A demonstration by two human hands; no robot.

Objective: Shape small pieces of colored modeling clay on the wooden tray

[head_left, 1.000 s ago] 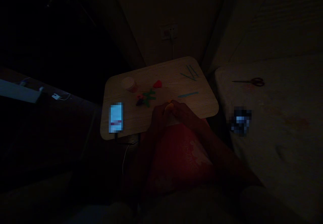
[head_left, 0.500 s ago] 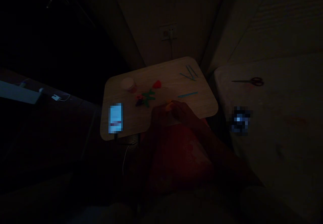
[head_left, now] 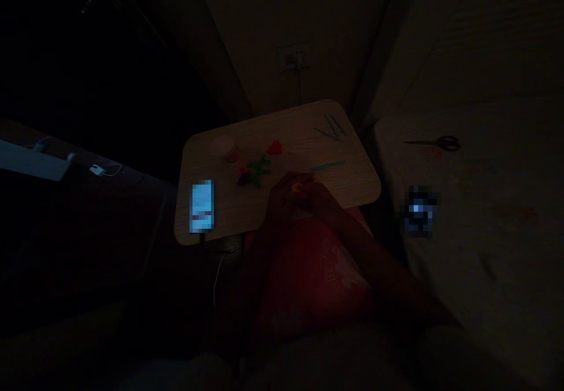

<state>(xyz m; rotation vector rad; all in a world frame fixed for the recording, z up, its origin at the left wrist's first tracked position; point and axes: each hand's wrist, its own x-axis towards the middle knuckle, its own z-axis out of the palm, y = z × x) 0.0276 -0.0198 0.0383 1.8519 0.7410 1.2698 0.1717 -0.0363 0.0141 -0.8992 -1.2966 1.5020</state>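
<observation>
At the near edge of a small wooden table, my left hand and my right hand are cupped together. Between them they hold a small orange lump of modelling clay, partly covered by the fingers. Beyond the hands lie a green branching clay piece, a dark purple lump with a pinkish-red bit beside it, and a bright red lump. The darkness hides finger detail.
A lidded tub stands at the table's back left, and a lit phone lies at its left. Thin blue strips are on the right. Scissors lie on a pale surface to the right. A socket is on the wall.
My hands have closed in around the orange clay, with fingers of the left now stretched past it. The clay shows as a smaller, rounder patch. The other pieces have stayed put.
</observation>
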